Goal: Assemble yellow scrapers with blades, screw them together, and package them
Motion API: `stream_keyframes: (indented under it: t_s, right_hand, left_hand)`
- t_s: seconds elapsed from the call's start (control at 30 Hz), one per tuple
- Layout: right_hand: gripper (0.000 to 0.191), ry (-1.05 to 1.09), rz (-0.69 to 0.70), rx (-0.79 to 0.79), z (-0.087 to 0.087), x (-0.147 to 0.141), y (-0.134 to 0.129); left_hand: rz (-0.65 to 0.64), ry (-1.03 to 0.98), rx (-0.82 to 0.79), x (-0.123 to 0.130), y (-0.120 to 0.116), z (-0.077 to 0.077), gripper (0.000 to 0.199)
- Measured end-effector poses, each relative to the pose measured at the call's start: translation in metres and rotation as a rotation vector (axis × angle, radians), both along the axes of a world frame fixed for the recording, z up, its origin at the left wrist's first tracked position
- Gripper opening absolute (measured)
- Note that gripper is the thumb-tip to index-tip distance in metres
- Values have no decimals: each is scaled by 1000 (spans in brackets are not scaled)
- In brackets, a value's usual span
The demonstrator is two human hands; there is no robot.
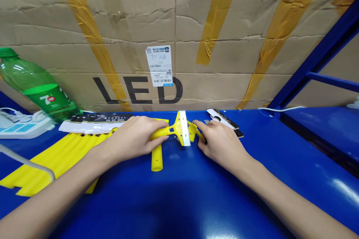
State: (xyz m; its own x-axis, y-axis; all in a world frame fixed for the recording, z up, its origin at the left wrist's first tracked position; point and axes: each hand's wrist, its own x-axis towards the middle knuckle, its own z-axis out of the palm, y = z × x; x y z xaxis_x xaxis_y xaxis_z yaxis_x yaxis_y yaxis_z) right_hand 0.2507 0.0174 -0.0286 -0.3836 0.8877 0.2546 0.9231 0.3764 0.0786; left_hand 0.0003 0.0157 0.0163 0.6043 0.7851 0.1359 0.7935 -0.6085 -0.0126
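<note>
My left hand (134,138) is closed around the handle of a yellow scraper (168,131), whose wide head carries a silvery metal strip. Close against the right side of that head, my right hand (221,142) pinches a small yellow plastic piece (192,131); the fingers partly hide it. Beneath my left hand lies a yellow handle-like tube (157,158) on the blue table (179,201). Beside my left forearm are several long yellow pieces (56,158), with black-and-white printed cards (97,124) across their far ends.
Just beyond my right hand lie black-and-white cards (224,118). A green soda bottle (42,89) leans at the left, near a white power strip (26,127) and a grey cable (25,160). A large taped cardboard box (126,52) walls off the back; a blue metal frame (297,71) stands right.
</note>
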Motion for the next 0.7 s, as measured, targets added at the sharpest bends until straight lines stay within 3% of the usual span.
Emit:
stream_keyframes:
  t_s: [0.13, 0.27, 0.47, 0.6, 0.7]
  right_hand:
    - [14, 189, -78, 11, 4, 3, 1]
    - [4, 628, -104, -37, 9, 10, 6]
    - [17, 1387, 8, -498, 10, 14, 15]
    - [31, 1634, 61, -621, 11, 12, 15]
    - [35, 1675, 69, -669, 12, 12, 16]
  left_hand:
    - [-20, 1, 17, 0, 1, -2, 28]
    - [-25, -31, 20, -1, 1, -1, 30]
    - [-45, -15, 23, 0, -1, 1, 29]
    - [-44, -7, 23, 1, 0, -1, 33]
    - [-47, -15, 20, 1, 0, -2, 36]
